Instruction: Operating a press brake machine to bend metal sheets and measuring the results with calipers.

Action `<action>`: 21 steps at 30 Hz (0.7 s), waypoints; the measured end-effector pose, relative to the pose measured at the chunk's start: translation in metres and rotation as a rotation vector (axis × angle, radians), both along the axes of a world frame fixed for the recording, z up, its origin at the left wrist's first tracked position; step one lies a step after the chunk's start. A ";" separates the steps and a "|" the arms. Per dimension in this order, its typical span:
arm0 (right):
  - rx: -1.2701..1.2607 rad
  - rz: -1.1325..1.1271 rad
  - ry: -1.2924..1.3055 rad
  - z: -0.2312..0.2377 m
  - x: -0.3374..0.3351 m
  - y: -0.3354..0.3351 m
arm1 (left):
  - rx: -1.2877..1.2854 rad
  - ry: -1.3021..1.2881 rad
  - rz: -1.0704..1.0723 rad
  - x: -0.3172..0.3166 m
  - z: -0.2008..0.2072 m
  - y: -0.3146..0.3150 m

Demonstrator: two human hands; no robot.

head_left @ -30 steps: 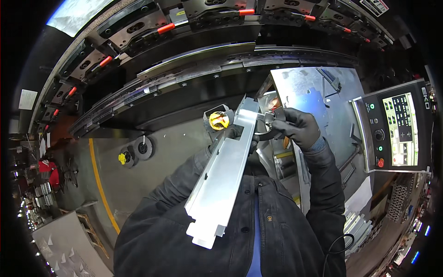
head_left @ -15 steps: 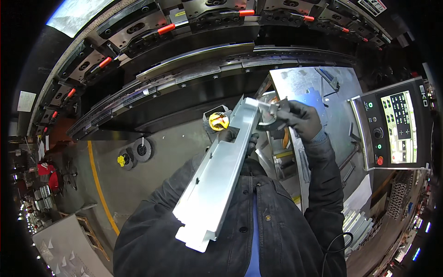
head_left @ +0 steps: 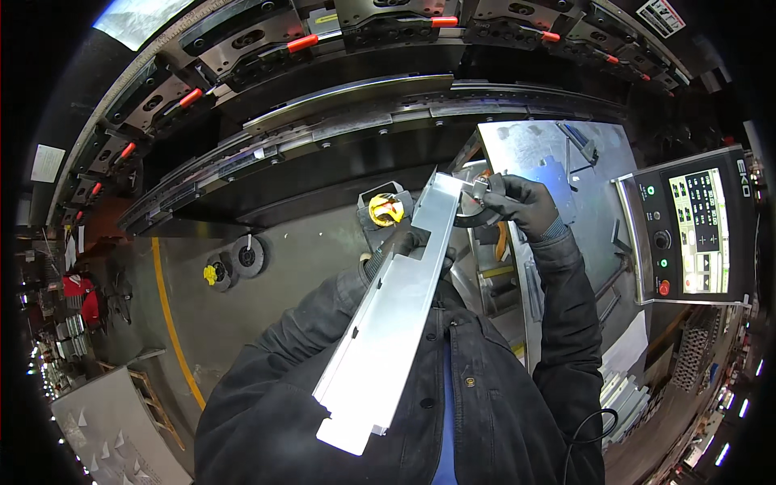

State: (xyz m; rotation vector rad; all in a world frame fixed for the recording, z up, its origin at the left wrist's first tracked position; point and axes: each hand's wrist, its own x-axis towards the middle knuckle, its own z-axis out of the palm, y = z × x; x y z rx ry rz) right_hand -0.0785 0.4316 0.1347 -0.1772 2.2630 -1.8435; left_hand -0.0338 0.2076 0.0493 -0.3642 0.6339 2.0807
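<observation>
My left hand (head_left: 404,241), in a dark glove, is wrapped round a long bent sheet-metal profile (head_left: 390,347). The profile is bright silver, with folded edges, a notch near its far end and a tab at its near end. It slants across my chest, far end up and to the right. My right hand (head_left: 527,208), gloved too, pinches a small metal angle gauge (head_left: 477,212) with a rounded body. The gauge is held against the profile's far end; the exact contact is too small to make out.
A press brake's lower beam (head_left: 339,129) spans the far side, under tooling clamps with red handles (head_left: 303,44). To the right stand a metal table (head_left: 517,145) and a control panel (head_left: 687,226). A foot pedal (head_left: 386,210) with yellow sits on the floor, left of which are dark round discs (head_left: 249,257).
The profile's near end has swung slightly to the right and down, and more of my left hand shows beside it. My right hand keeps the gauge at the far end.
</observation>
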 end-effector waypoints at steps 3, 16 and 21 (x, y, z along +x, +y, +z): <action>-0.009 0.029 0.010 -0.006 -0.002 0.004 | 0.025 -0.041 -0.006 -0.003 0.003 -0.001; -0.453 0.067 0.180 0.077 0.039 -0.036 | 0.104 -0.202 0.012 -0.017 0.016 -0.016; -0.051 0.077 0.000 0.087 0.046 -0.043 | 0.155 -0.275 -0.010 -0.018 0.021 -0.008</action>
